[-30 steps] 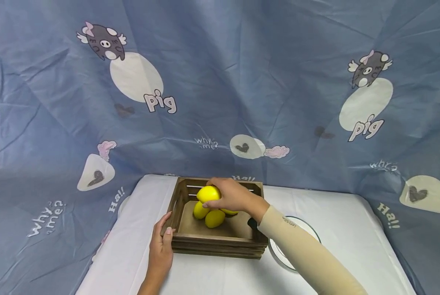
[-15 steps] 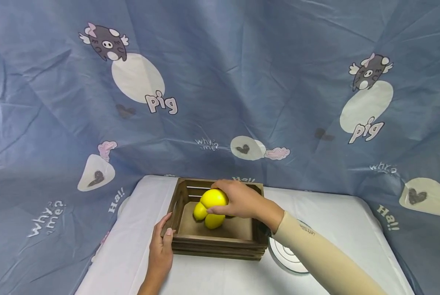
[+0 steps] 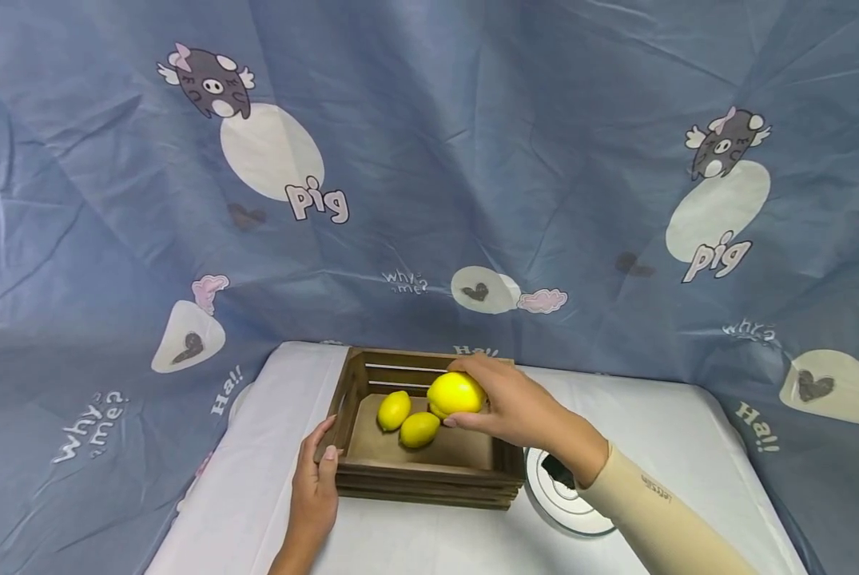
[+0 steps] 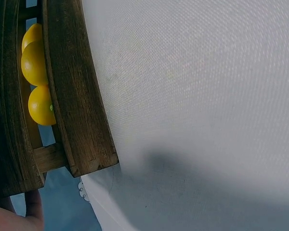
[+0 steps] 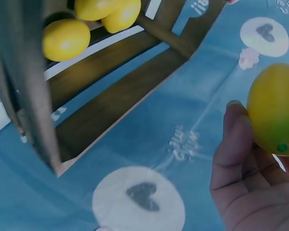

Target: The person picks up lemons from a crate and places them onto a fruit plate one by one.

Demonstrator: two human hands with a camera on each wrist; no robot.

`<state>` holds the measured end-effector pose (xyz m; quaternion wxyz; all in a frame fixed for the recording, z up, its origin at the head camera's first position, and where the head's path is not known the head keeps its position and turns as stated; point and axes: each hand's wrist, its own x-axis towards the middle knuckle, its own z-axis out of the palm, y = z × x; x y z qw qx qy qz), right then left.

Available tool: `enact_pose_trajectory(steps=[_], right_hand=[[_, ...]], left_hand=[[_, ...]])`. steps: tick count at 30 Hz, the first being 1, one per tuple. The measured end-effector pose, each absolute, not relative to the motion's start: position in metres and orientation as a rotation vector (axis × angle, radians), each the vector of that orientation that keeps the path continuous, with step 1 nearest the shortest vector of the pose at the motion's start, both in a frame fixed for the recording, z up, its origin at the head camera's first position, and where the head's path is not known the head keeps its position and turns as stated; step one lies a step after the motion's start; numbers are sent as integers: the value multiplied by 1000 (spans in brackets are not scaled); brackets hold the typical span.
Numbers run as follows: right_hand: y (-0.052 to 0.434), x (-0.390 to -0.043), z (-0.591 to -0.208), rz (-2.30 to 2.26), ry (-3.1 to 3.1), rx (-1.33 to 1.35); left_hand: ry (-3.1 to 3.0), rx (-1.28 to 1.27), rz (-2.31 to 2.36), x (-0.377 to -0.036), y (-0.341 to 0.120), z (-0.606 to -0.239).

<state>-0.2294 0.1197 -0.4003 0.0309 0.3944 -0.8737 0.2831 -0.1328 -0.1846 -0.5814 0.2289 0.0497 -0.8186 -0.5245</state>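
A wooden crate (image 3: 429, 467) stands on the white table. Two yellow lemons (image 3: 394, 410) (image 3: 419, 429) lie inside it in the head view, and the right wrist view shows the lemons in the crate (image 5: 66, 38) through the slats. My right hand (image 3: 508, 409) grips another lemon (image 3: 455, 393) above the crate's right side; the same lemon (image 5: 274, 110) sits against my fingers (image 5: 233, 139). My left hand (image 3: 317, 475) holds the crate's front left corner, thumb on the rim. In the left wrist view the crate wall (image 4: 77, 96) fills the left edge.
A round clear plate (image 3: 562, 495) lies on the white tablecloth (image 3: 415, 543) just right of the crate, partly under my right forearm. A blue printed sheet (image 3: 429, 160) hangs behind and around the table. Bare cloth (image 4: 207, 96) stretches in front of the crate.
My right hand has carried its lemon up and to the right, from over the crate's middle to its right side, uncovering the lemons below. The left hand and the crate have stayed put.
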Motion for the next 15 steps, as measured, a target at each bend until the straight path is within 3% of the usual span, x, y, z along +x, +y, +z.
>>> enact_pose_trajectory(steps=[15], right_hand=[[203,-203,-422,1132,-2658,858]], left_hand=[[-2284,145,-1418,-132,-182,-580]])
